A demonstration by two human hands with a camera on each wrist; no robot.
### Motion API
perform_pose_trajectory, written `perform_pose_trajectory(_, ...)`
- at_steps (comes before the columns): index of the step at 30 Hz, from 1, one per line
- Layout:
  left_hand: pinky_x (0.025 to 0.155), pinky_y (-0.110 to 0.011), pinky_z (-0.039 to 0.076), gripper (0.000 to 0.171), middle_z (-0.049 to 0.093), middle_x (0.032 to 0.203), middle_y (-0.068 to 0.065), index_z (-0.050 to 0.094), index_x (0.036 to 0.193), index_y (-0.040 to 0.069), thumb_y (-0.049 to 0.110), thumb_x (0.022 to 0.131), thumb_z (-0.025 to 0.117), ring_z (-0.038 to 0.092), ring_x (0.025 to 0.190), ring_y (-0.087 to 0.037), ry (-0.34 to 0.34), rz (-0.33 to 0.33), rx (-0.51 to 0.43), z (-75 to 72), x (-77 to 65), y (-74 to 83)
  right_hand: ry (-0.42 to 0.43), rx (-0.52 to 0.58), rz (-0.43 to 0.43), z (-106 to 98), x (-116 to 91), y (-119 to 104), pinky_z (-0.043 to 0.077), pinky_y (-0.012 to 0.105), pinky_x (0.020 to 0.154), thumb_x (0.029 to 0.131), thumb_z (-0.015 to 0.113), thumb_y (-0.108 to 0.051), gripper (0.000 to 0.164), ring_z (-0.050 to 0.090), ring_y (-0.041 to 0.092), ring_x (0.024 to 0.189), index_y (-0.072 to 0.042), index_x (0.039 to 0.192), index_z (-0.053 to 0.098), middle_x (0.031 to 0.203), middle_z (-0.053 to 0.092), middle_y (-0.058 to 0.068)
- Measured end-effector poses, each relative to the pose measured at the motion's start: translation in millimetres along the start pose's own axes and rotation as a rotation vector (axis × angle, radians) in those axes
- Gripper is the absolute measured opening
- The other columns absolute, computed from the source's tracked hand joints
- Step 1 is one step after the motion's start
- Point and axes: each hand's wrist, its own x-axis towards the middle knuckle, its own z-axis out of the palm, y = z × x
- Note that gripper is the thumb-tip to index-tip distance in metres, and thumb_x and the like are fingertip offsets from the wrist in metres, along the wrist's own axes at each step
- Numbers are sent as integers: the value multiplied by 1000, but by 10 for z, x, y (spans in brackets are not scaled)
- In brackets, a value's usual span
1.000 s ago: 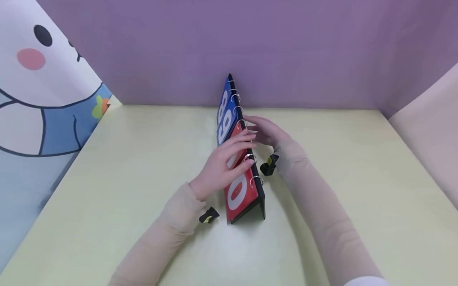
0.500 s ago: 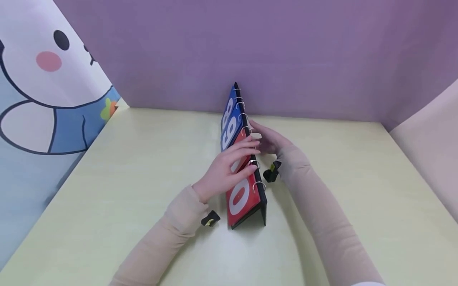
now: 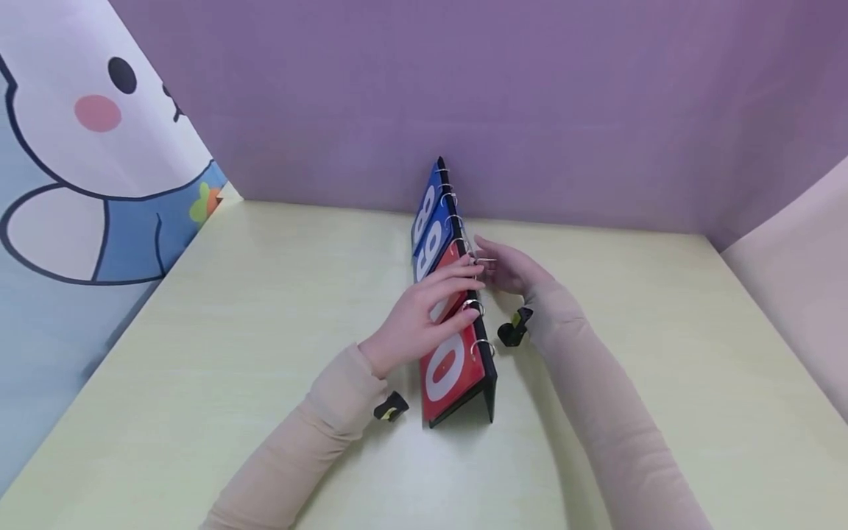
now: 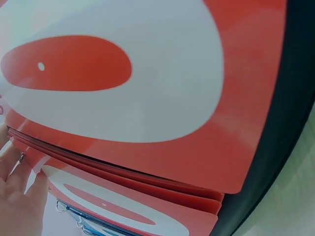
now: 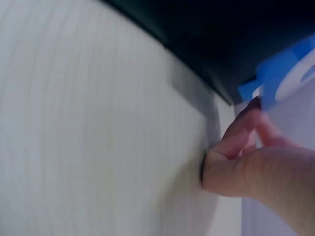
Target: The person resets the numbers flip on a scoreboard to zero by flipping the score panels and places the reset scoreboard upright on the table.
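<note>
A flip scoreboard stands tent-like on a black stand [image 3: 493, 386], its cards hung on metal rings. Red cards [image 3: 433, 403] with white zeros are nearest the person; blue cards [image 3: 422, 223] with white digits are farther back. My left hand [image 3: 412, 318] rests over the red side, fingers extended and fingertips at the ringed top edge. In the left wrist view its fingers show beside a red card [image 4: 192, 164]. Behind the board, my right hand [image 3: 513, 271] pinches the edge of a blue card [image 5: 271, 81], blurred in the right wrist view.
The pale yellow table [image 3: 305, 294] lies under everything. A purple wall [image 3: 563, 147] rises close behind the board's far end. On the left is a panel with a cartoon character [image 3: 59, 162]. Black wrist-worn devices [image 3: 515, 329] show by both cuffs.
The head view has shifted slightly, so the board appears lower and a little to the right. My right hand has drawn slightly away from the board and nearer the person; my left hand stays put.
</note>
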Motion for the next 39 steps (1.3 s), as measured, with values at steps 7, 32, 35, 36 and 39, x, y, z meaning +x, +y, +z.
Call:
perform_pose_trajectory(7, 113, -36, 32, 35, 50, 140, -5, 61, 124, 7, 15, 90, 65, 31, 141, -15, -3, 3, 1, 11, -3, -9, -123, -138, -120, -36, 33, 139, 40, 26, 90, 104, 30, -21, 43, 54, 9, 88, -24, 83, 67, 83, 62, -9)
perform_pose_trajectory(32, 113, -39, 31, 35, 50, 140, -6, 61, 124, 6, 15, 90, 65, 30, 142, -15, 7, -13, -14, 30, -136, 8, 88, -49, -24, -134, -146, 133, 47, 21, 82, 100, 43, -11, 46, 57, 8, 85, 4, 140, 28, 101, 53, 1)
perform_pose_trajectory(35, 113, -39, 31, 35, 50, 140, -6, 60, 124, 7, 15, 90, 64, 29, 142, -15, -5, -18, -14, 35, -139, 1, 147, 41, -25, -248, -298, -45, 49, 16, 75, 98, 47, -9, 54, 59, 5, 80, 2, 145, 22, 96, 58, -2)
perform_pose_trajectory(36, 113, -39, 32, 36, 49, 141, -5, 60, 124, 7, 16, 90, 64, 29, 142, -14, -6, -21, -14, 33, -140, 1, 164, 68, -35, -280, -353, -120, 49, 15, 73, 98, 48, -9, 52, 60, 5, 77, 0, 143, 25, 94, 60, -3)
perform_pose_trajectory(39, 110, -38, 36, 36, 49, 141, -3, 60, 125, 9, 16, 90, 64, 29, 142, -13, 1, -34, -16, 22, -139, 5, 194, 155, -104, -331, -519, -367, 48, 16, 68, 96, 52, -10, 36, 60, 6, 73, -7, 130, 39, 89, 62, -3)
